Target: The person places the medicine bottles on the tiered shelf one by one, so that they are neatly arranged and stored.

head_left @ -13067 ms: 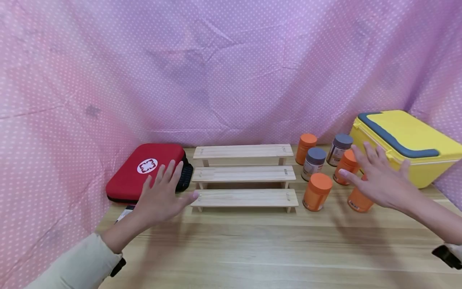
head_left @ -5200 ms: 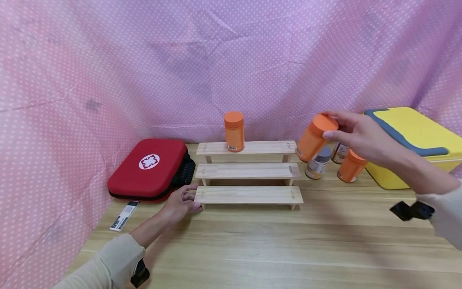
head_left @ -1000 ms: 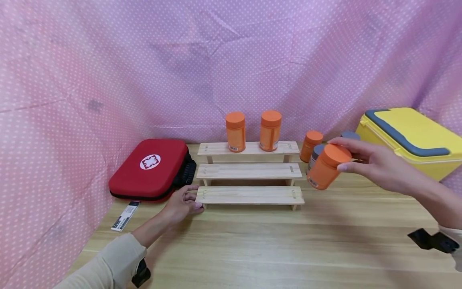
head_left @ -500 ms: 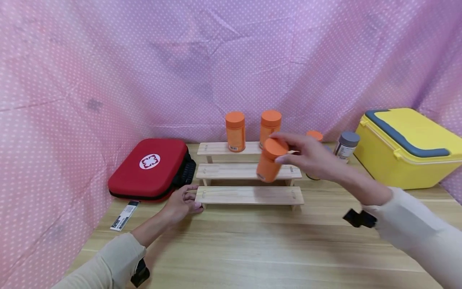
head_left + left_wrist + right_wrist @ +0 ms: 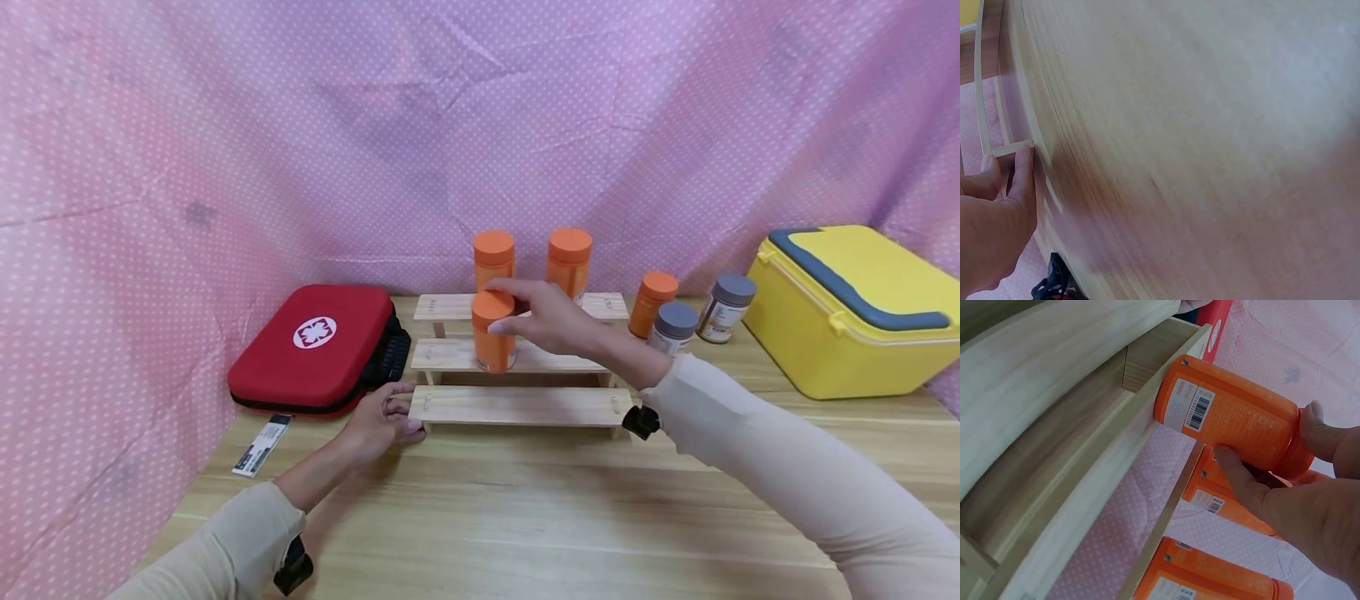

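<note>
My right hand [image 5: 553, 318] grips an orange bottle [image 5: 493, 343] by its orange cap, upright at the left part of the middle step of a three-tier wooden rack [image 5: 517, 406]. The right wrist view shows the bottle's [image 5: 1225, 415] base at the plank's edge; whether it bears weight there I cannot tell. Two more orange bottles stand on the top step, one on the left [image 5: 494, 257] and another on the right [image 5: 568, 258]. My left hand [image 5: 375, 423] holds the left end of the lowest step; the left wrist view shows thumb and fingers [image 5: 1022, 178] pinching that end.
Right of the rack stand an orange bottle [image 5: 654, 302] and two grey-capped bottles [image 5: 672, 327] [image 5: 724, 308]. A yellow box [image 5: 855, 342] with a grey handle is at far right. Left are a red first-aid case [image 5: 315, 354] and a white label strip [image 5: 262, 445]. A pink dotted curtain [image 5: 420, 150] hangs behind.
Over the last second my right hand has carried the orange bottle leftward from beside the rack to the middle step. Since 5.2 seconds ago a second bottle stands on the top step. Left hand stays put.
</note>
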A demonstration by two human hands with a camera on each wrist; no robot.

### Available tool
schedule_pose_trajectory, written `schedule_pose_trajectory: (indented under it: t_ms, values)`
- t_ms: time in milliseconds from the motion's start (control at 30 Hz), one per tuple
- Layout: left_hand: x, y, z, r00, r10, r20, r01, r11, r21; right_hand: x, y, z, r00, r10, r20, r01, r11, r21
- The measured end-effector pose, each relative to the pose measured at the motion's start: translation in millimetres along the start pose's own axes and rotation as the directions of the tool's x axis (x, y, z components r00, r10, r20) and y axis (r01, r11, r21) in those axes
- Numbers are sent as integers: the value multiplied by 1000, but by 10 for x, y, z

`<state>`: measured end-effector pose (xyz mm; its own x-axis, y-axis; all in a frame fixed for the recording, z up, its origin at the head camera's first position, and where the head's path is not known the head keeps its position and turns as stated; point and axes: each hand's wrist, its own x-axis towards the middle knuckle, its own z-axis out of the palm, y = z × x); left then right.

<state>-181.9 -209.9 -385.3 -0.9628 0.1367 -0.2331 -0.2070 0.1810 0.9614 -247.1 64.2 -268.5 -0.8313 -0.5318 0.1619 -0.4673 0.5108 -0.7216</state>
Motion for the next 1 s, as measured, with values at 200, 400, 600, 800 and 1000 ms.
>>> schedule_pose_trajectory:
  t_ms: [200, 400, 600, 800, 1000]
  values:
    - [0, 16, -8, 1000, 0, 6, 0, 1000, -1, 13, -35, 13, 1000, 10, 6, -10, 1000, -18]
    - [9, 5, 13, 1000, -4, 7, 4, 1000, -4, -13, -7, 18, 1000, 19, 7, -18, 999, -33]
    - [7, 12, 31, 1000, -11, 9, 11, 1000, -1, -178, 53, -76, 999, -51, -14, 51, 998, -45]
    - [2, -8, 27, 1000, 16, 17, -16, 1000, -12, -569, 131, -279, 995, -88, -56, 85, 995, -58]
    - [1, -10, 7, 1000, 15, 16, -15, 1000, -6, -1068, 353, -428, 995, -64, -78, 53, 990, -132]
